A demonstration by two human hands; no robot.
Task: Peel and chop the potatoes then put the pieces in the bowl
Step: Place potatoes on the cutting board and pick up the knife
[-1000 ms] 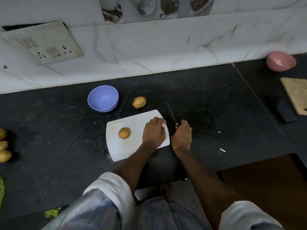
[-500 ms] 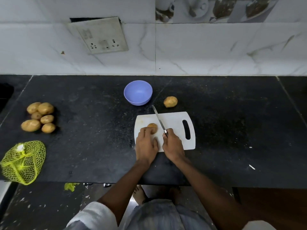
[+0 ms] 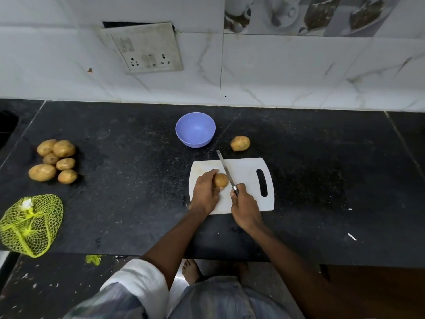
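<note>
A white cutting board (image 3: pixel 248 173) lies on the black counter. On it sits an unpeeled potato (image 3: pixel 221 180), gripped from the left by my left hand (image 3: pixel 205 192). My right hand (image 3: pixel 245 207) grips the handle of a knife (image 3: pixel 225 169), whose blade points away from me just right of the potato. A second potato (image 3: pixel 240 143) lies beyond the board. The empty purple bowl (image 3: pixel 195 129) stands behind the board's left corner.
Several potatoes (image 3: pixel 54 161) are heaped at the counter's left. A yellow net bag (image 3: pixel 28 224) lies near the front left edge. A socket panel (image 3: pixel 143 48) is on the tiled wall. My bare foot (image 3: pixel 189 270) shows below the counter edge.
My right hand picked up the knife from beside the board and brought it over the board. My left hand moved left and took hold of the potato. The view swung left.
</note>
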